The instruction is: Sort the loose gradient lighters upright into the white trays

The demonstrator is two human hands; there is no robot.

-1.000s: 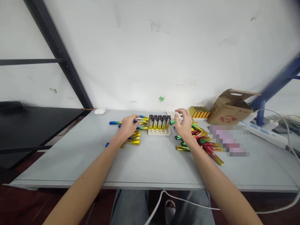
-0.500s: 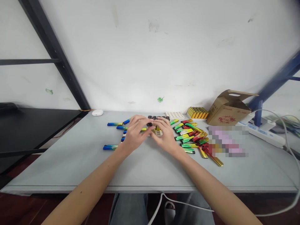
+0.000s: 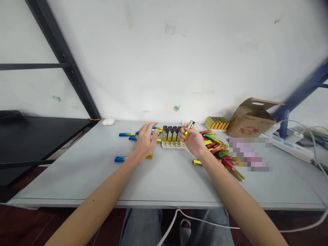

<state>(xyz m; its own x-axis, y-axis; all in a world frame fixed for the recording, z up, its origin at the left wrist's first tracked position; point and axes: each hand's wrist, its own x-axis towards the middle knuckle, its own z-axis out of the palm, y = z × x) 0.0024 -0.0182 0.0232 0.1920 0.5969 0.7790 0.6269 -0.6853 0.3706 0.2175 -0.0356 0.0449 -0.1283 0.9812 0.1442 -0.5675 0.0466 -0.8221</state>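
A white tray [image 3: 174, 146] in the middle of the grey table [image 3: 164, 177] holds several upright yellow lighters with dark tops [image 3: 172, 133]. My right hand [image 3: 194, 140] is shut on one yellow lighter [image 3: 189, 128], held tilted just right of the tray. My left hand [image 3: 146, 141] hovers with fingers spread over a heap of blue and gold sleeves [image 3: 133, 136] left of the tray. A pile of red, green and gold sleeves [image 3: 220, 152] lies to the right.
A block of yellow lighters [image 3: 217, 122] and an open cardboard box [image 3: 252, 120] stand at the back right. A power strip [image 3: 289, 143] with cables lies far right. A white earbud case [image 3: 108, 121] sits at the back left, next to a black shelf [image 3: 33, 133].
Both hands met over the tray half a second ago. Now the right hand has lifted a yellow lighter out to the right, and the left hand has drawn back over the blue sleeves.
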